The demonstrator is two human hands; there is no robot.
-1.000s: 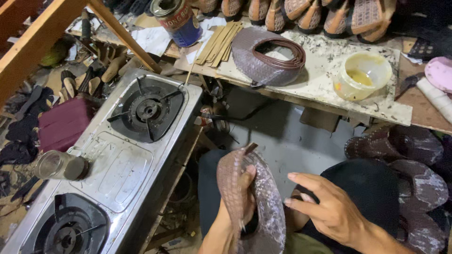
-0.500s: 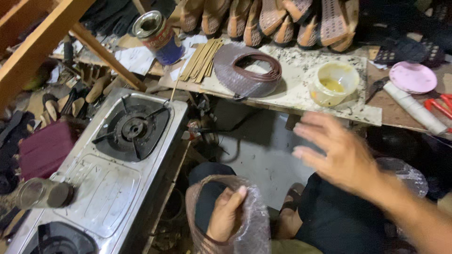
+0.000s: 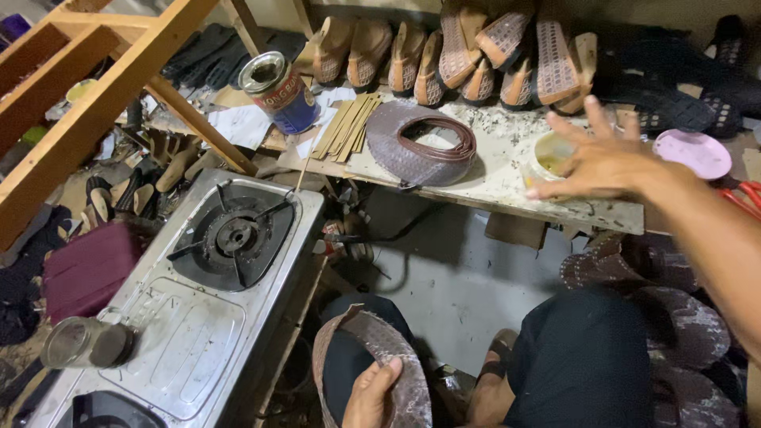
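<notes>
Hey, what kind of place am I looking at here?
Most likely a small shoemaking workshop. A row of unfinished sandals lines the back of the stained workbench, a woven shoe upper lies on it, and the left hand holds another upper piece.

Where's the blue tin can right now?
In the head view the blue tin can stands upper left on the workbench, beside the fanned tan strips and behind the gas stove.
</notes>
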